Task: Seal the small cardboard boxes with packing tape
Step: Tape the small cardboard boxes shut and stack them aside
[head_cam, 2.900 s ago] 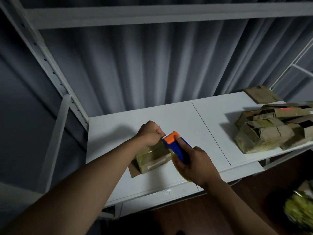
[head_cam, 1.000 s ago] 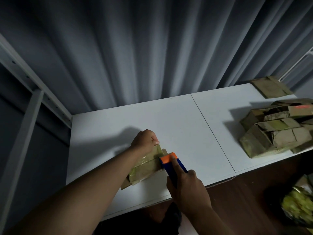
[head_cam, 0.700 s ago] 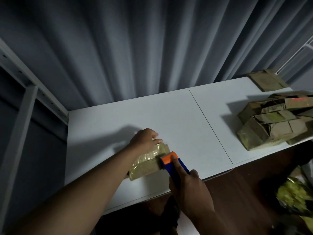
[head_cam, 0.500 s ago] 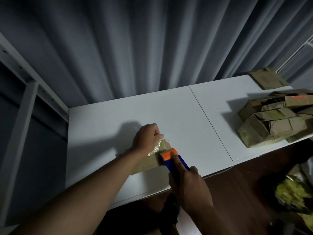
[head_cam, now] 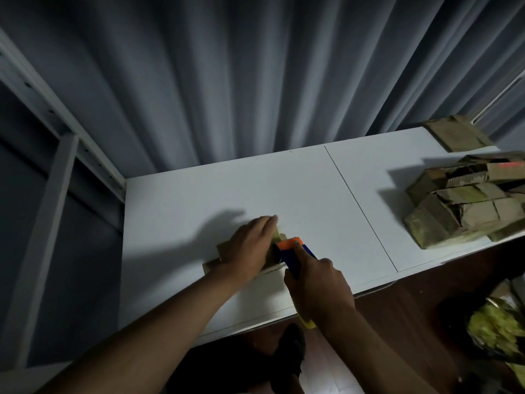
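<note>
- White table (head_cam: 284,189): work surface; the box in hand lies near its front edge, within easy reach.
- Pile of boxes (head_cam: 466,200), far right, well apart, probably stock kept out of the way.
- Small cardboard box (head_cam: 224,248): flat on the table under the left hand (head_cam: 250,245), whose straight fingers press down, likely to steady it.
- Right hand (head_cam: 318,291): fingers curled round the blue-and-orange tape dispenser (head_cam: 292,251), its orange head against the box's right end, seemingly laying or cutting tape.
</note>
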